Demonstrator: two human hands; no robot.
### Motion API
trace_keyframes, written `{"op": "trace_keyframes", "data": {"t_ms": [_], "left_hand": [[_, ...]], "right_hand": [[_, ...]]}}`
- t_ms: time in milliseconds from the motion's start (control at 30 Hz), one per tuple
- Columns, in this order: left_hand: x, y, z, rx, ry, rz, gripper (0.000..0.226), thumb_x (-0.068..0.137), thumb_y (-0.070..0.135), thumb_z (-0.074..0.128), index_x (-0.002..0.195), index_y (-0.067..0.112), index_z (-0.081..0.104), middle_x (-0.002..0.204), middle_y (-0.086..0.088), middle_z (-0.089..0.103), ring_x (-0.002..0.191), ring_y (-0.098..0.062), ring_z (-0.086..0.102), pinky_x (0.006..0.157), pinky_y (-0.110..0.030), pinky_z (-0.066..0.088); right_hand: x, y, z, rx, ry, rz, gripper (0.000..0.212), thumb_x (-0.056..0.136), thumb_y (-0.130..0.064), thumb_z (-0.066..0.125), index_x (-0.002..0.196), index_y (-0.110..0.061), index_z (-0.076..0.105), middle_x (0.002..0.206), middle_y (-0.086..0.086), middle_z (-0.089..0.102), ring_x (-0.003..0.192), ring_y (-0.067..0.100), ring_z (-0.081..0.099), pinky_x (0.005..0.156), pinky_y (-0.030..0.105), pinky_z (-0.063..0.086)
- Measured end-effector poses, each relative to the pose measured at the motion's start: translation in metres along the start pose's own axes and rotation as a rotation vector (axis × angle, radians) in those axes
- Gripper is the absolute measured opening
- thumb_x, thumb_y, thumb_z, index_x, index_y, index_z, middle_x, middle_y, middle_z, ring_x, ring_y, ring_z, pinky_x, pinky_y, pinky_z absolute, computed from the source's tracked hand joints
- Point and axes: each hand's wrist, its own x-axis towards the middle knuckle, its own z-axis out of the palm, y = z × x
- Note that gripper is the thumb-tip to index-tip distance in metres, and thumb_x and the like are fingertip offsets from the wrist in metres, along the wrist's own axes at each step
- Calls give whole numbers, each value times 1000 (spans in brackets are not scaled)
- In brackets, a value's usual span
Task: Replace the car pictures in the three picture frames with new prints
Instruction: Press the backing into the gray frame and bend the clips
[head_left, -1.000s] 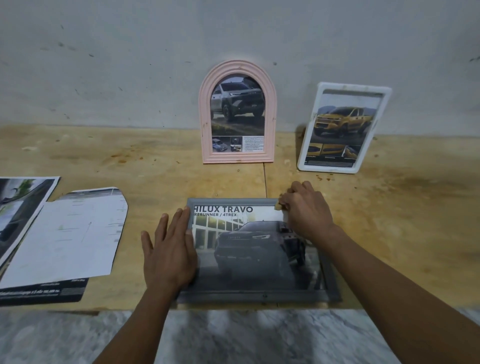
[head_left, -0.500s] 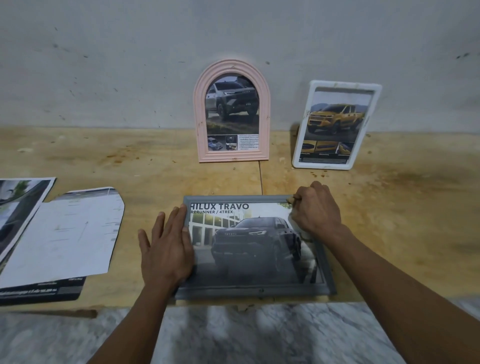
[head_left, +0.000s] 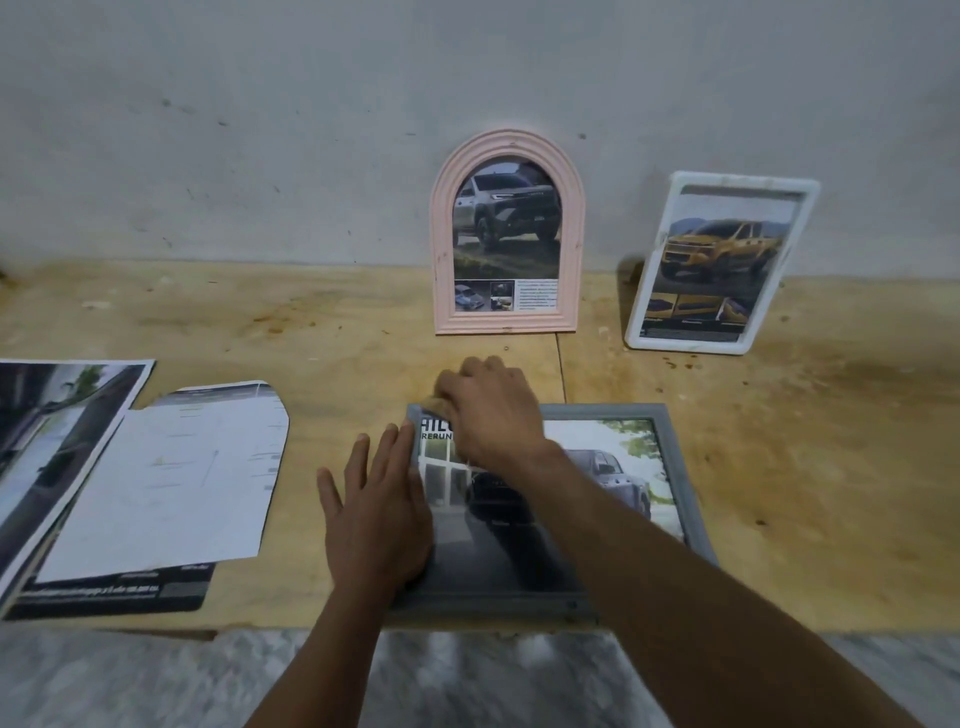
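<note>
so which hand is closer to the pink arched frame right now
Right. The right hand sits at the grey frame's far left corner, just below the pink arched frame; the left hand lies flat lower down, on the grey frame's left edge.

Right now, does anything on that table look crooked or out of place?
Yes. The white frame leans against the wall tilted sideways, while the pink arched frame beside it stands straight. The loose prints at the left lie overlapped unevenly.

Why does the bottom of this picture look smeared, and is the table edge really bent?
Head view: the marble floor at the bottom is streaked with motion blur; the right hand is slightly soft; the wide-angle lens bows the table and wall line; light is dim, and the white frame casts a shadow to its left.
</note>
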Motion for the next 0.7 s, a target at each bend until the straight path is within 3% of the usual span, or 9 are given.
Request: {"op": "trace_keyframes", "data": {"t_ms": [100, 233, 400, 700], "left_hand": [[-1, 0, -1, -16, 9, 0, 52, 103, 41, 19, 154, 38, 12, 162, 13, 18, 151, -14, 3, 120, -56, 2], [-1, 2, -3, -35, 3, 2, 52, 102, 43, 17, 154, 36, 15, 162, 13, 20, 151, -15, 5, 120, -56, 2], [-1, 0, -2, -34, 0, 0, 52, 103, 42, 18, 154, 36, 15, 161, 13, 21, 151, -15, 6, 120, -56, 3], [-2, 0, 0, -28, 6, -12, 51, 103, 38, 21, 154, 37, 17, 161, 14, 23, 151, -14, 8, 119, -56, 6]], "right_hand": [[-1, 5, 21, -36, -12, -31, 21, 94, -17, 52, 110, -18, 66, 104, 5, 58, 98, 26, 50, 79, 38, 39], [-16, 37, 22, 31, 36, 20, 17, 93, -18, 58, 98, -15, 73, 87, 3, 57, 85, 22, 48, 66, 32, 33], [-34, 80, -11, -17, -57, 96, 29, 99, -30, 47, 105, -16, 71, 91, 4, 56, 89, 24, 48, 69, 34, 34], [-72, 125, -50, -221, -128, 192, 25, 88, -14, 55, 110, -15, 67, 103, 8, 54, 97, 28, 49, 70, 36, 36]]}}
